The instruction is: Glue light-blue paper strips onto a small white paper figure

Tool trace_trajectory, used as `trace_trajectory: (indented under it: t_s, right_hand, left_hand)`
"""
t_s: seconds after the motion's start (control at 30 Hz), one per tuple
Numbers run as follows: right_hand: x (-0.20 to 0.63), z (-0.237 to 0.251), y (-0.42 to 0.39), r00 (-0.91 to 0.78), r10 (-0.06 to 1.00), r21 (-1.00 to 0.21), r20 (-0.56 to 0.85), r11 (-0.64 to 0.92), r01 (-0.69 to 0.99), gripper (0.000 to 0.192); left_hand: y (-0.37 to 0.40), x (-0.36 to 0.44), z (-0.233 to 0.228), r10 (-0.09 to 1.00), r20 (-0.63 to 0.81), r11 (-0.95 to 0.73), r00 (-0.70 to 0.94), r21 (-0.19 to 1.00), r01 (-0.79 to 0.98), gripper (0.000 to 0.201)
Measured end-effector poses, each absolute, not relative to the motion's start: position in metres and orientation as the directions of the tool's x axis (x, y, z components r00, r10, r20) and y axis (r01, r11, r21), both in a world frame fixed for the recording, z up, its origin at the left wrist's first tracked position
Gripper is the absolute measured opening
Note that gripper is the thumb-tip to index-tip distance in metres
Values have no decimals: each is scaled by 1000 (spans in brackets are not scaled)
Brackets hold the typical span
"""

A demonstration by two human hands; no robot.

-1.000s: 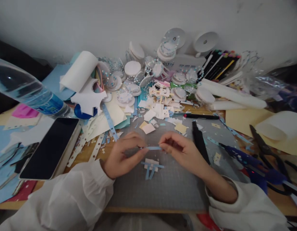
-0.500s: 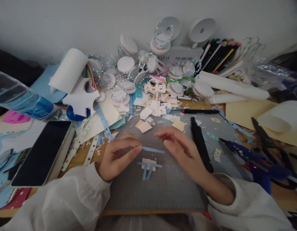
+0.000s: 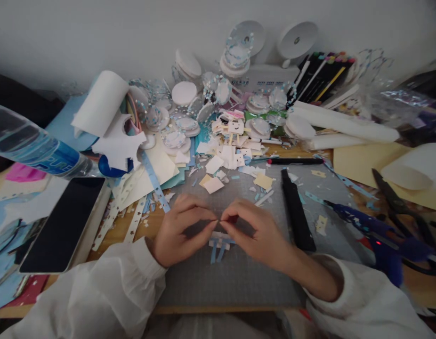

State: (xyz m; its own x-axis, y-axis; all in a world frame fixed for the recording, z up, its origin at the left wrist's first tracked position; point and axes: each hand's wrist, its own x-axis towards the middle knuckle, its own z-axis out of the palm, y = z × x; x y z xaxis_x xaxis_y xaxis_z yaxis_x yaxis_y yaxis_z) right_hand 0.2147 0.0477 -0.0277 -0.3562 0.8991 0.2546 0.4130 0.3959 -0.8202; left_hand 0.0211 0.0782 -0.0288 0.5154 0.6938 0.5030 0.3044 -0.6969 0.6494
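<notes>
Plainly, hands: the left hand point(image 3: 181, 230) and the right hand point(image 3: 255, 230) meet fingertip to fingertip over the middle of the grey cutting mat point(image 3: 225, 282), thumbs and forefingers closed to a pinch.
Held thing: whatever sits in the pinch is too small and too hidden to name; I cannot tell whether each hand grips it or only one does.
Paper piece: a small cream-and-blue paper piece point(image 3: 220, 245) lies flat on the mat just under the fingertips, partly covered by them.
Why so placed: it seems kept directly below the pinch so fine work stays close to it, on the only bare patch.
Axis: its two blue strips run toward the person, slightly splayed; the crossbar runs left to right.
Around: black knife handle point(image 3: 296, 212) just right of the right hand; phone point(image 3: 64, 223) well to the left; paper scraps point(image 3: 227, 157) beyond.
</notes>
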Motion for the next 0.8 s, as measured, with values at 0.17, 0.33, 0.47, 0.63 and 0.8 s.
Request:
trace_trajectory:
  t_s: [0.17,0.33,0.47,0.63,0.8]
  right_hand:
    - [214,-34,49,-349,877,-738,330,470,484,6]
    - [216,-38,52,-407,803,-561,434,595,576,5]
    - [217,-36,50,-533,661,-291,528,731,618,10]
    - [217,-34,45,-612,521,-151,595,821,551,10]
    - [218,-28,44,-361,693,-429,624,690,583,11]
  left_hand:
    - [79,22,-34,679,494,-715,543,611,339,10]
    - [77,25,-36,724,431,-656,538,671,345,6]
    - [74,27,-34,807,309,-505,503,802,318,10]
    - [85,22,-38,908,211,-339,362,876,342,16]
    - [103,14,-42,908,303,-416,291,741,528,20]
